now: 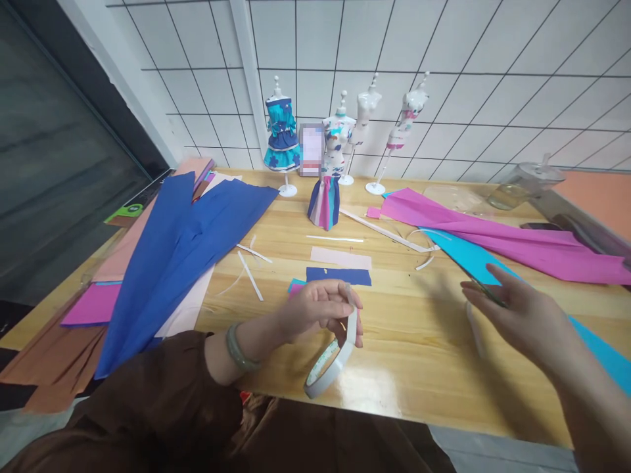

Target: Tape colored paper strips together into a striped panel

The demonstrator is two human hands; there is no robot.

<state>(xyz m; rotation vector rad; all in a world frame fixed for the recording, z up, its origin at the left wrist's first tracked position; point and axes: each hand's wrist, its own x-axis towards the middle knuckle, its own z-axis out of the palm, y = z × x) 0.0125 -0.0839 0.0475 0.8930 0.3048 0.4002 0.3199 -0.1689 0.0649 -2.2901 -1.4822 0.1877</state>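
My left hand (323, 305), a bangle at its wrist, pinches the end of a roll of white tape (329, 376). The roll hangs tilted below the fingers over the table's near edge, a length of tape running up to the fingertips. Off to the right, my right hand (513, 312) is raised above the table, a thin dark thing (488, 292) between thumb and fingers; I cannot make out its kind. A white strip (474, 328) lies below it. Just beyond my left hand are a blue paper strip (340, 276), a pale pink strip (341, 257) and a narrow white strip (335, 239).
Small mannequins stand along the tiled wall, one in a blue dress (282, 135), one with a striped skirt (325, 202). A phone (311, 151) leans behind them. Blue crepe paper (192, 230) covers the left; magenta paper (473, 230) and a clear jug (525, 184) are at right.
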